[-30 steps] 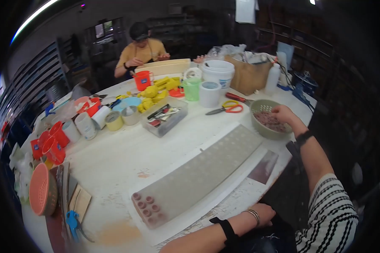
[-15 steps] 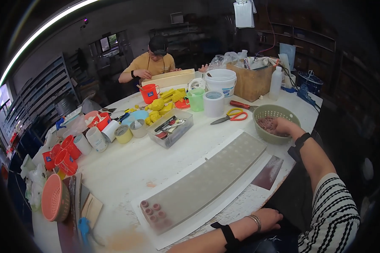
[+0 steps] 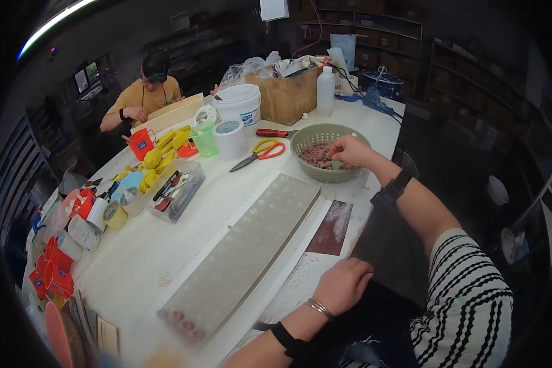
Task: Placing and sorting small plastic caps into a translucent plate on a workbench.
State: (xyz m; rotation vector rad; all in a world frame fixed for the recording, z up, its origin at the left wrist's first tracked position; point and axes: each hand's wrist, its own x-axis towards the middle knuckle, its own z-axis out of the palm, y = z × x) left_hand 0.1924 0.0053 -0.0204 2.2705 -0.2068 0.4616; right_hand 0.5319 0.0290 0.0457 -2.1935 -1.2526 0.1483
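My right hand (image 3: 348, 151) is at the olive-green colander (image 3: 331, 177), its fingers pinched together just over the reddish-brown rings (image 3: 316, 156) inside. What the fingertips grip, if anything, is too small to make out. Curled loosely, my left hand (image 3: 342, 286) hovers by the table's near edge, with nothing visible in it. Left of it lies a long grey board (image 3: 245, 236) on a white sheet. A few reddish-brown rings (image 3: 187, 325) stand on the board's near end, blurred there. Between board and left hand is a dark reddish plate (image 3: 331, 229) with pale dust.
Scissors (image 3: 260, 153) with red and yellow handles lie left of the colander. Beyond are a white bucket (image 3: 237, 104), a cardboard box (image 3: 283, 96) and a white bottle (image 3: 325, 92). A clear tool tray (image 3: 175, 193) and red cups (image 3: 58, 270) stand leftward. A person (image 3: 142, 98) works across the table.
The view has swung right. My right hand has risen a little from the rings, its fingers now showing in a pinch. My left hand has come further forward into sight.
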